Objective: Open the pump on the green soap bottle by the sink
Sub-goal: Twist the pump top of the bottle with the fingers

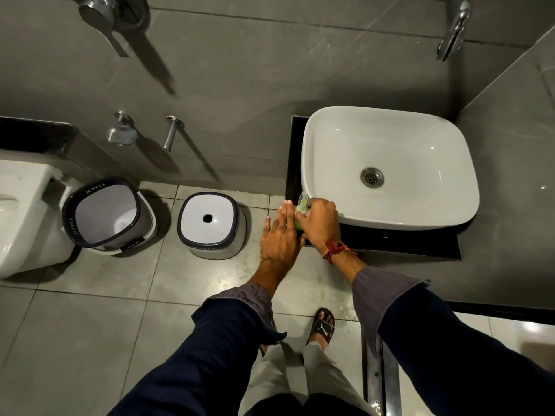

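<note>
The green soap bottle (299,224) stands on the black counter (420,241) at the front left corner of the white sink (390,163). Only slivers of green show between my hands. My right hand (319,223) is curled over the bottle's top, its fingertips closed on the pump head (303,204). My left hand (280,235) lies flat against the bottle's left side, fingers straight and together, thumb out to the left. Most of the bottle is hidden by both hands.
A wall tap (453,28) hangs above the sink. On the tiled floor to the left stand a white stool (211,225), a bucket (105,211) and a toilet (21,217). My sandalled foot (322,325) is on the floor below the counter.
</note>
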Demonstrator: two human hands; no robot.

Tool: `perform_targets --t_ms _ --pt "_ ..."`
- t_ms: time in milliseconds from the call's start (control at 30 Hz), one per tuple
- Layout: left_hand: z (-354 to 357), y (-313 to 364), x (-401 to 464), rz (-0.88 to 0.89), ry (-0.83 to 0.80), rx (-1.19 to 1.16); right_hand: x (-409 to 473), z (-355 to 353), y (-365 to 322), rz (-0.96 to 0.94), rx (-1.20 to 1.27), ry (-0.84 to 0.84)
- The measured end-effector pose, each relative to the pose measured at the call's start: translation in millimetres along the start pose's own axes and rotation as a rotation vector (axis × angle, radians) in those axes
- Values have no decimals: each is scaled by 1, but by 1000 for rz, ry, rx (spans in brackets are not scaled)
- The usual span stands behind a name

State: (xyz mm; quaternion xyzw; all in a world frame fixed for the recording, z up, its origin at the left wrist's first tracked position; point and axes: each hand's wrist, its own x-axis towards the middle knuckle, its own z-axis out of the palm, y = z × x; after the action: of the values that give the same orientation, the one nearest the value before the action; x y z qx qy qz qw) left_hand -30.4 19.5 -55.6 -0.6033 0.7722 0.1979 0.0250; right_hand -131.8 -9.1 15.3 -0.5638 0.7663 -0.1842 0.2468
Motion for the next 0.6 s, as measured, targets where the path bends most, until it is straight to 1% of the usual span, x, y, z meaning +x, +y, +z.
perform_targets --t_ms 100,233,333,400,467,600 --pt "-1 0 0 -3 0 2 0 6 3 -8 49 33" --pt "-1 1 -1 0 -13 3 -3 16 3 49 41 89" --pt "-4 1 -1 5 -16 -12 -6 20 2 76 28 96" --pt "-5 1 -2 8 -9 -26 -8 20 5 93 64 124" --pt "-6 2 -3 9 -9 -23 -12 20 8 72 127 158" --pt "-7 3 -2 -4 -17 3 -16 23 6 -6 215 160"
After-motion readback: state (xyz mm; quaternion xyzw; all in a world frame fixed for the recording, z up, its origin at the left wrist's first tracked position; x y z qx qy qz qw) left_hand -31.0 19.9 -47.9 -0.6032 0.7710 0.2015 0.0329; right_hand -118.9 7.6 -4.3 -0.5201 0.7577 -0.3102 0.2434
